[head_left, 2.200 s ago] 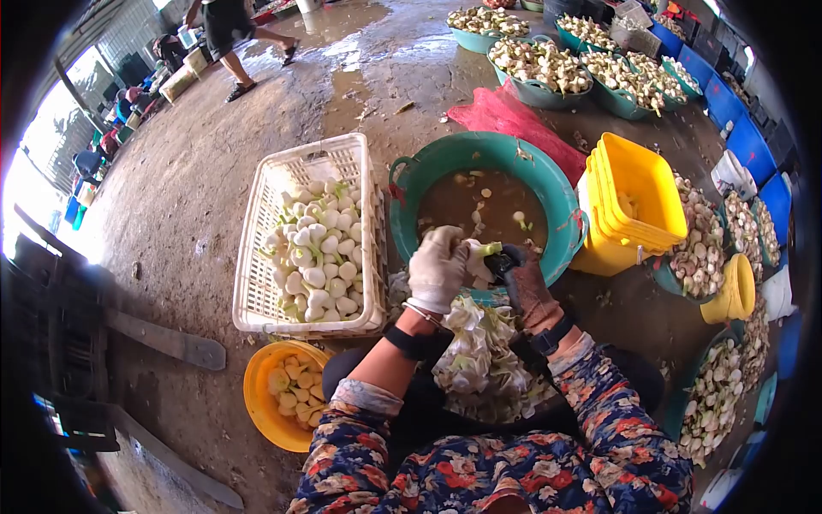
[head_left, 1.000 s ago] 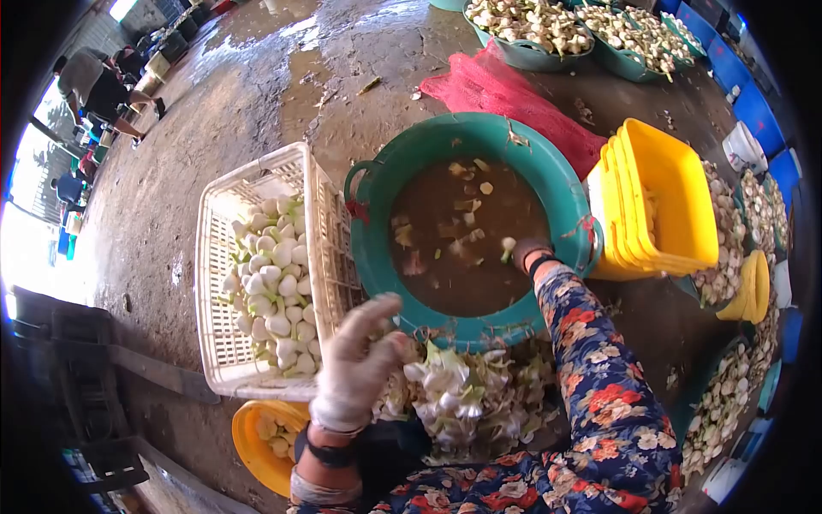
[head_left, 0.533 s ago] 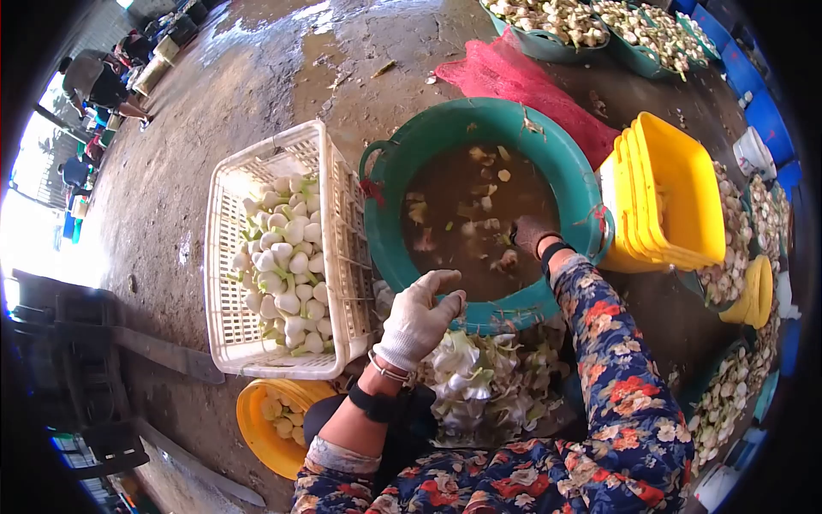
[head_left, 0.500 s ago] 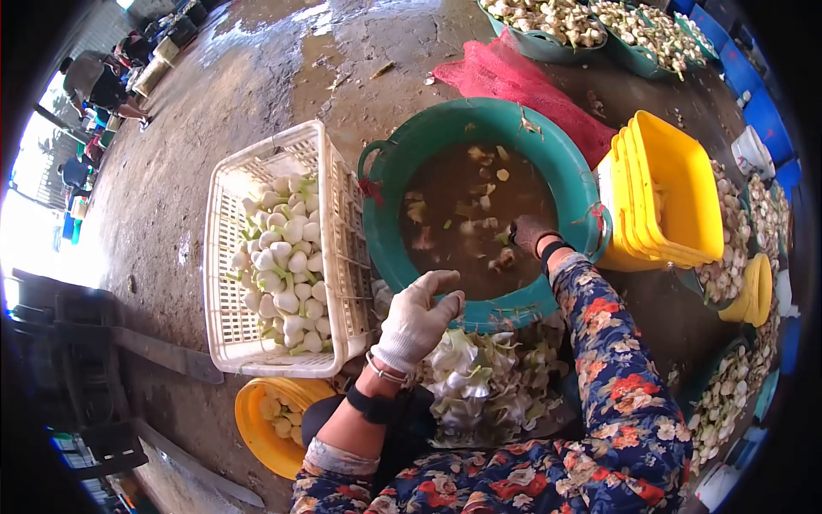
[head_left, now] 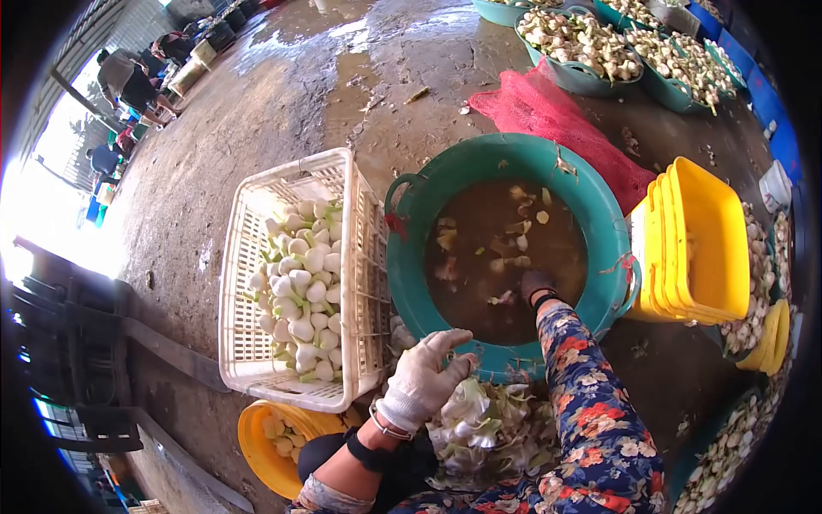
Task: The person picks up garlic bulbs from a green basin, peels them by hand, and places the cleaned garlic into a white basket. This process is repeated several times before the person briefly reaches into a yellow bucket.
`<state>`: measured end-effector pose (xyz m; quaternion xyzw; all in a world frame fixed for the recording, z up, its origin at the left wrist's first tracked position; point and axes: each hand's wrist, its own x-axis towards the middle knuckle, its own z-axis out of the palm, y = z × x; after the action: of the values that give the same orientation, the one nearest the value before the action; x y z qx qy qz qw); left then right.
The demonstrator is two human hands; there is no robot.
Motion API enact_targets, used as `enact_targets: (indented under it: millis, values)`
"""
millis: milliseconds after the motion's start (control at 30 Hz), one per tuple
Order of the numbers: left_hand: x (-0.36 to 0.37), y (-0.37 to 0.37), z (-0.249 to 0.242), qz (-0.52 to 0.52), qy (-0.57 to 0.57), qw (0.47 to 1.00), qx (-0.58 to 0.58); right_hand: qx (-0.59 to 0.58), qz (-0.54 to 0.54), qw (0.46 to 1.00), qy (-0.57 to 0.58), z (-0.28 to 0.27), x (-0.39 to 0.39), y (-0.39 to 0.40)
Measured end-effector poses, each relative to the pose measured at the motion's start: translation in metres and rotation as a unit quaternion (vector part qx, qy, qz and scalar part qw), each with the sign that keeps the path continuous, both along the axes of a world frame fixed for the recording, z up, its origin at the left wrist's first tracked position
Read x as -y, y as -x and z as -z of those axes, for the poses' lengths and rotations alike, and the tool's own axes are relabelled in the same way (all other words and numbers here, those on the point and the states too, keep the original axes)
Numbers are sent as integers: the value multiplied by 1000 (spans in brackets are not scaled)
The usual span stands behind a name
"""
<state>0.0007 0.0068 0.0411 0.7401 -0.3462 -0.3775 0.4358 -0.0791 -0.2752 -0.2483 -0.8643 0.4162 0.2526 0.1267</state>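
A green tub (head_left: 411,274) of muddy brown water (head_left: 479,300) stands in front of me, with pale garlic pieces (head_left: 519,231) floating in it. My right hand (head_left: 535,284) reaches into the water near the tub's front side; its fingers are under the surface, so any hold is hidden. Beside the front rim, my left hand (head_left: 425,377), in a white glove, has thumb and fingers apart and holds nothing. Below it lies a heap of garlic skins (head_left: 492,433). White peeled garlic bulbs (head_left: 304,287) fill part of a white plastic crate (head_left: 364,295) on the left.
Stacked yellow buckets (head_left: 706,240) stand right of the tub, a red mesh sack (head_left: 548,116) behind it. A yellow bucket (head_left: 257,458) with pale pieces sits at lower left. Baskets of garlic (head_left: 582,43) line the back and right. A person (head_left: 128,81) bends over at far left.
The view has tilted up, so tub and crate appear lower. My right hand has dipped deeper and farther into the water. My left hand keeps its place by the rim.
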Motion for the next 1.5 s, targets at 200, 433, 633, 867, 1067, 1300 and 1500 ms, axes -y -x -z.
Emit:
enact_targets:
  millis: [200, 433, 633, 867, 1067, 1300, 1500]
  values:
    - [9, -3, 12, 9, -9, 999, 48, 42, -28, 995, -81, -27, -7, 2]
    - [0, 13, -3, 25, -10, 998, 65, 46, -121, 981, -142, -36, -62, 19]
    - [-5, 15, -5, 25, -5, 998, 63, 32, -221, 950, -219, 13, -85, -4]
    - [-1, -1, 22, -14, -6, 991, 133, 354, 178, 770, -500, -80, -96, -6]
    - [4, 4, 23, -28, 8, 984, 178, 525, 270, 475, -653, -210, -153, 14]
    - [-8, 13, 12, 24, 158, 987, 1, 581, 235, 593, -507, -245, -169, 54]
    - [-19, 32, 0, 26, 165, 985, 42, 618, 167, 651, -407, -277, -185, 77]
